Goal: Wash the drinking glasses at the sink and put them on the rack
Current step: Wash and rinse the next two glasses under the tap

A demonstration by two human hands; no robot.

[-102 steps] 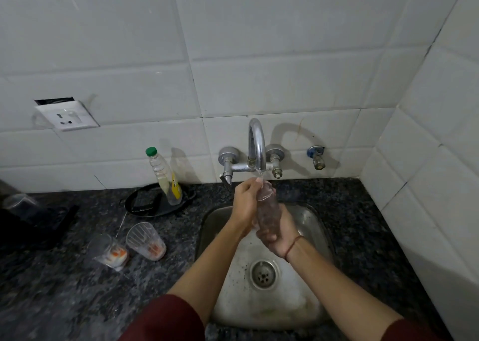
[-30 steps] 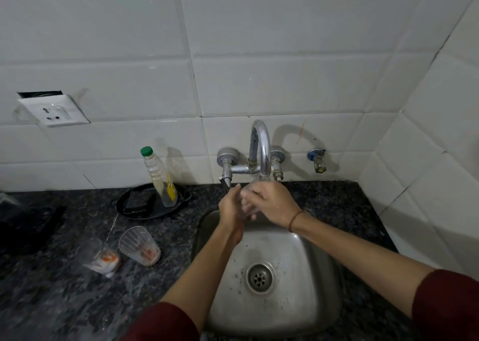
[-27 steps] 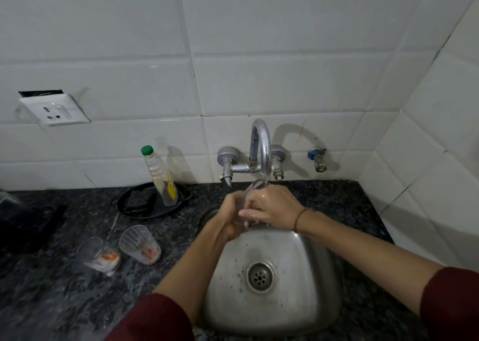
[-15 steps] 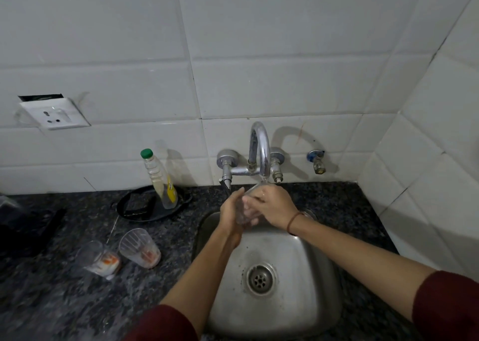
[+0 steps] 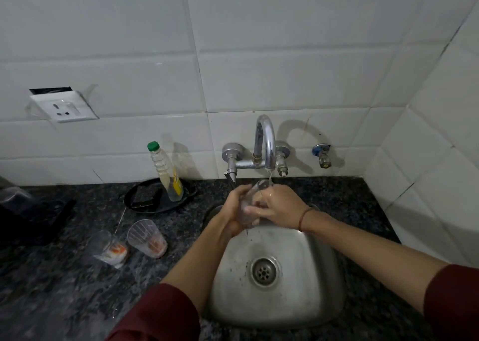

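Observation:
A clear drinking glass (image 5: pixel 252 198) tilts under the chrome tap (image 5: pixel 264 143), its mouth up toward the thin stream of water. My left hand (image 5: pixel 234 208) grips its left side, and my right hand (image 5: pixel 278 206) wraps it from the right with fingers over its body. Both hands are above the back of the steel sink (image 5: pixel 298 296). Two more clear glasses, one (image 5: pixel 110 247) and another (image 5: pixel 147 238), lie on the dark granite counter to the left, with orange residue near their bases. No rack shows in view.
A green-capped soap bottle (image 5: pixel 166 172) stands in a black tray (image 5: pixel 145 203) behind the lying glasses. A dark object (image 5: pixel 28 219) sits at the far left. A wall socket (image 5: pixel 62 107) is up left. A small side valve (image 5: pixel 322 156) projects from the tiles right of the tap.
The glass was held lower and upright in the basin earlier. It is now raised and tilted just under the spout, with my right hand moved from beneath it to over its side.

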